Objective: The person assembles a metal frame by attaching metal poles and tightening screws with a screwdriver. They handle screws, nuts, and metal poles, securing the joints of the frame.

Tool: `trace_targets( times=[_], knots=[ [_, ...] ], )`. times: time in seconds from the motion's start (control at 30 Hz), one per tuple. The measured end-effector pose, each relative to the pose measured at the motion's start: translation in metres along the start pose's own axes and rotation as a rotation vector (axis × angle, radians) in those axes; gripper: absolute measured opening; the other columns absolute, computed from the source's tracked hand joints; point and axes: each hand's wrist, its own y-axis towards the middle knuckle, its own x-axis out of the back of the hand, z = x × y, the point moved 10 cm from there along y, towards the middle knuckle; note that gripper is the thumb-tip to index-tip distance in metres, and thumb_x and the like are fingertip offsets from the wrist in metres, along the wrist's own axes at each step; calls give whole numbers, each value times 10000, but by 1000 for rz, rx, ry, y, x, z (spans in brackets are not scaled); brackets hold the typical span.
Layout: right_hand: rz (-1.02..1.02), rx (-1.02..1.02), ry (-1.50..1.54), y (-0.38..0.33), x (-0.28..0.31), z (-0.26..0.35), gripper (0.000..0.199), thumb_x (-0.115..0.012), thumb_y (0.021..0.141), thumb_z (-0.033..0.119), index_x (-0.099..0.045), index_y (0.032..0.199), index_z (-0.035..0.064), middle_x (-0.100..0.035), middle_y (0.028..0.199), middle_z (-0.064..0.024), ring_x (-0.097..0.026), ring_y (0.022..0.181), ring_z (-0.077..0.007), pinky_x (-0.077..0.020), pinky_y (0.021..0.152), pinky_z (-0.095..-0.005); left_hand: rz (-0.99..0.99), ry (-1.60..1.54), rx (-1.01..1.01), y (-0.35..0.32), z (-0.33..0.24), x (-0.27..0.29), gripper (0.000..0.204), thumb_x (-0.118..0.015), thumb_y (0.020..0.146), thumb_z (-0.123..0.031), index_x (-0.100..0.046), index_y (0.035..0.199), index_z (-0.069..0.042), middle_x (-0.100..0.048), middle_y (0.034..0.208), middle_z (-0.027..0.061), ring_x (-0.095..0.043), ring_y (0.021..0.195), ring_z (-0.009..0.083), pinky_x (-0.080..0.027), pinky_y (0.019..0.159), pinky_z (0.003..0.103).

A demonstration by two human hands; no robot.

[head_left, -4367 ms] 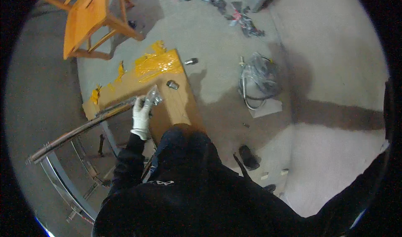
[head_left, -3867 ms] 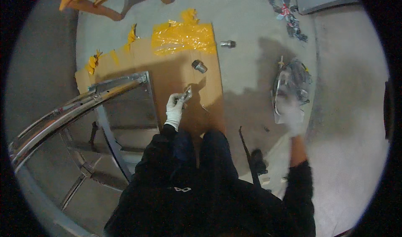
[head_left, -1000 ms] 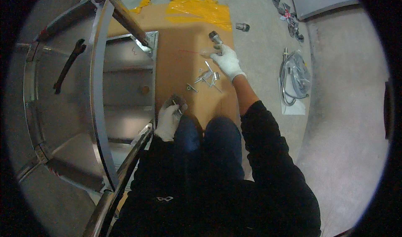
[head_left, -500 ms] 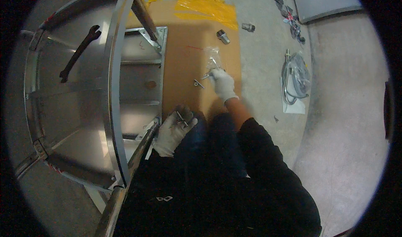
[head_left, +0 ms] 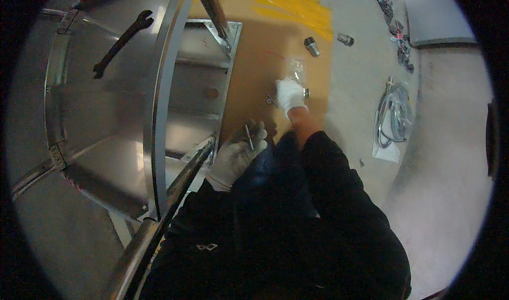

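Observation:
My left hand point(head_left: 236, 154), in a pale work glove, is half curled with its palm up. A slim metal bolt point(head_left: 248, 137) lies in it, against the fingers. Farther off, my right hand point(head_left: 291, 95), in a white glove, reaches down to the cardboard sheet point(head_left: 253, 56); its fingertips are hidden beneath it. Just left of it lies loose small hardware point(head_left: 271, 102), a thin bolt with a ring-like piece. A small metal fitting point(head_left: 306, 93) shows at its right edge. Beyond my right hand is a clear plastic bag point(head_left: 298, 67).
A metal frame with panels point(head_left: 160, 88) stands on the left, a dark open-ended wrench point(head_left: 123, 44) lying on it. Two metal fittings point(head_left: 312, 46) point(head_left: 345, 38) lie beyond the bag. A bagged hose point(head_left: 393, 114) and a chain point(head_left: 396, 31) lie on the floor to the right.
The view has shifted, so the scene sits farther right. My right hand has moved left relative to the bag, toward the loose hardware. My left hand still holds the bolt.

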Motion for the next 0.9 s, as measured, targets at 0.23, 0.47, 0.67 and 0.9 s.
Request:
trace_targets(
  times=[0.23, 0.47, 0.67, 0.9],
  knots=[
    [157, 27, 75, 3, -1, 2, 146, -582, 855, 125, -690, 941, 77, -715, 920, -155, -710, 843, -320, -559, 659, -454, -162, 211, -7, 1, 15, 13, 334, -443, 997, -42, -467, 1321, 38, -530, 1339, 215, -606, 1161, 295, -555, 951, 408],
    [74, -42, 437, -13, 19, -24, 162, -638, 804, 190, -675, 912, 75, -700, 917, -201, -696, 845, -346, -546, 702, -473, -159, 158, -43, 15, 32, -1, 303, -447, 1026, -156, -511, 1265, 19, -561, 1292, 208, -626, 1119, 299, -549, 947, 443],
    [22, -4, 1420, -72, 105, -29, 247, -711, 769, 183, -674, 959, 30, -693, 863, -136, -672, 771, -220, -537, 747, -332, -199, 131, -165, 33, 28, -7, 301, -455, 1023, -210, -547, 1220, -1, -573, 1272, 190, -594, 1148, 326, -497, 1006, 491],
    [-221, -46, 1310, -162, 172, -37, 185, -697, 833, 147, -682, 993, 57, -701, 913, -103, -693, 854, -237, -539, 770, -334, -24, 84, -67, 40, 63, -29, 299, -474, 1013, -230, -578, 1206, -26, -599, 1260, 147, -592, 1147, 317, -488, 1005, 503]
  ],
)
